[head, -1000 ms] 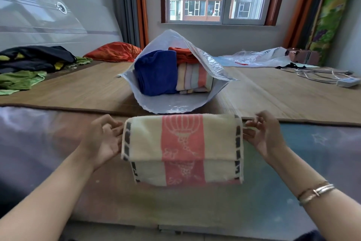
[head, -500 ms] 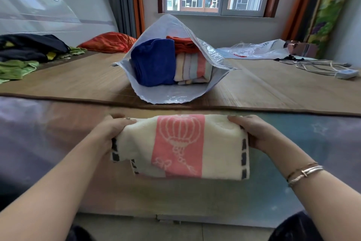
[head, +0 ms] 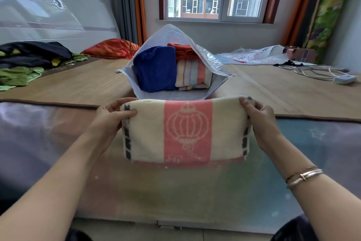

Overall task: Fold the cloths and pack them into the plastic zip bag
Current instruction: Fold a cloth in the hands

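Head view: your left hand (head: 106,121) and right hand (head: 260,121) each hold a closed grip on one end of the folded lantern towel (head: 185,131), pinching it. You hold it near, just before the open zip bag (head: 213,61) holding folded cloths (head: 156,68) farther off.

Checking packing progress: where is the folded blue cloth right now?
In the head view, the folded blue cloth stands inside the open plastic zip bag, on its left side, touching the striped folded towel.
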Tool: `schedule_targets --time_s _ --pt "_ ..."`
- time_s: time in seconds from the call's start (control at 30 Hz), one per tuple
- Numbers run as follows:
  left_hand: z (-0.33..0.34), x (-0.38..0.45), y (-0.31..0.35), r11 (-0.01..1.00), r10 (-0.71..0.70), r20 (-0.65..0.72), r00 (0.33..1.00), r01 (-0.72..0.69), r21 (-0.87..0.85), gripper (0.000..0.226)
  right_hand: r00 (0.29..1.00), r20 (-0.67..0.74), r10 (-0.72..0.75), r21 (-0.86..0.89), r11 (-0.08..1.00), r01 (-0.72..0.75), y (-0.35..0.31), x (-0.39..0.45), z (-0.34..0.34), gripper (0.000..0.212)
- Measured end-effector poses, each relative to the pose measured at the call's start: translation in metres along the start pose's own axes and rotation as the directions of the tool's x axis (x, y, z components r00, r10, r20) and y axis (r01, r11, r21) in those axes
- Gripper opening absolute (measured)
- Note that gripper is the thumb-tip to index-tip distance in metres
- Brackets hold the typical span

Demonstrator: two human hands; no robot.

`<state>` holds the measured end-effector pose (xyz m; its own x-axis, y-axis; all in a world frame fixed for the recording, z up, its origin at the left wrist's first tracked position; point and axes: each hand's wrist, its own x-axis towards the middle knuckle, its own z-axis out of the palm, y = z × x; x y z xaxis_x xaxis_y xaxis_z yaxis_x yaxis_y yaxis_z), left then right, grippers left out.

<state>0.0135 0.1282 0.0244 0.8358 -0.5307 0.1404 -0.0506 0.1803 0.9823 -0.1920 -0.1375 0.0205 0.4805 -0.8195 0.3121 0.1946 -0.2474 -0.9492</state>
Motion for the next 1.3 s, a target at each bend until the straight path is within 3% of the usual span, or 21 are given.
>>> schedule_targets --time_s 0.2,0.3,0.47,0.57,0.73,0.83,1.0,1.07,1.23,1.3 --pt "0.010 0.024 -0.025 0.997 -0.049 -0.029 0.998 0.051 0.050 0.043 0.997 -0.045 -0.066 -0.189 0.980 0.057 0.026 0.025 0.005 0.037" --pt "0.013 0.029 -0.030 0.996 -0.050 -0.025 0.998 0.052 0.072 0.051 0.996 -0.019 -0.085 -0.251 0.965 0.077 0.027 0.024 0.006 0.019" --pt "0.002 0.030 -0.031 0.995 0.005 0.028 1.000 -0.008 0.097 0.060 0.999 0.051 -0.019 -0.148 0.989 0.026 0.021 0.012 -0.003 0.014" --pt "-0.004 0.030 -0.042 0.964 0.050 0.045 0.998 -0.060 0.260 0.061 0.992 0.125 0.019 -0.274 0.962 0.016 0.030 0.013 -0.011 0.014" --pt "0.004 0.036 -0.053 0.904 0.164 -0.089 0.983 -0.113 0.412 0.049 0.988 0.050 -0.145 -0.612 0.777 0.145 0.042 0.019 -0.009 0.008" --pt "0.009 0.038 -0.053 0.890 0.155 -0.149 0.977 -0.073 0.451 0.044 0.984 0.027 -0.175 -0.638 0.755 0.152 0.042 0.017 -0.002 0.010" --pt "0.013 0.041 -0.054 0.902 0.024 -0.233 0.972 0.079 0.424 0.042 0.986 0.035 -0.163 -0.607 0.781 0.150 0.038 0.014 0.004 0.010" --pt "0.013 0.041 -0.054 0.904 0.018 -0.225 0.974 0.080 0.419 0.035 0.990 0.067 -0.128 -0.578 0.803 0.143 0.035 0.010 0.004 0.018" --pt "0.016 0.031 -0.048 0.898 0.049 -0.192 0.980 0.040 0.438 0.026 0.976 0.200 0.086 -0.630 0.774 0.061 0.029 -0.005 0.001 0.066" --pt "0.019 0.023 -0.039 0.896 0.095 -0.166 0.982 -0.012 0.444 0.025 0.968 0.227 0.106 -0.628 0.776 0.062 0.022 -0.008 -0.001 0.075"
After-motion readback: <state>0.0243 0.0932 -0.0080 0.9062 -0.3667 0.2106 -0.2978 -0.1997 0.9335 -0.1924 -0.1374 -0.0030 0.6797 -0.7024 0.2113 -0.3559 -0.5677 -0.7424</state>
